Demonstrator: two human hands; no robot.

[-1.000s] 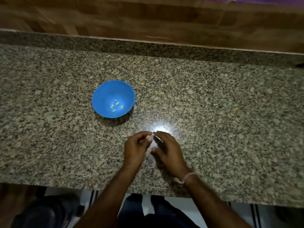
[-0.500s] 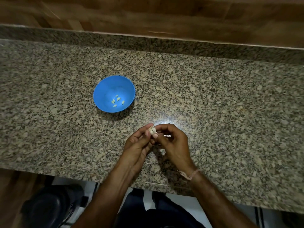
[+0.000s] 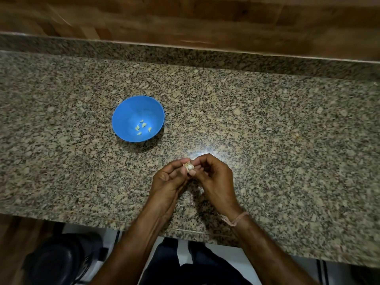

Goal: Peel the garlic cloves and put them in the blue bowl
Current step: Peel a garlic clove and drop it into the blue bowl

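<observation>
In the head view, the peeling step is judged to be in hand: a garlic clove [image 3: 189, 166], pale and with papery skin seemingly attached, is held up above the granite countertop [image 3: 287, 140], pinched between the two hands just in front of the person. The left hand [image 3: 167, 182] is turned palm-up, its fingers curled and its thumb and fingertips closed on the clove from the left. The right hand [image 3: 213, 182] is curled over from the right, its thumb and forefinger pinched against the same clove, the other fingers folded loosely into the palm; a thin thread band [image 3: 236, 219] is worn at that wrist. Both forearms are brought in from the near edge of the counter and meet at the clove. The blue bowl [image 3: 123, 112] is set well apart, further back and to the left, and a few peeled cloves [image 3: 143, 127] are seen lying in its bottom, so part of the task is judged done. For the next move, the skin would have to be stripped fully away, and the bare clove then carried over to the bowl and dropped in.
</observation>
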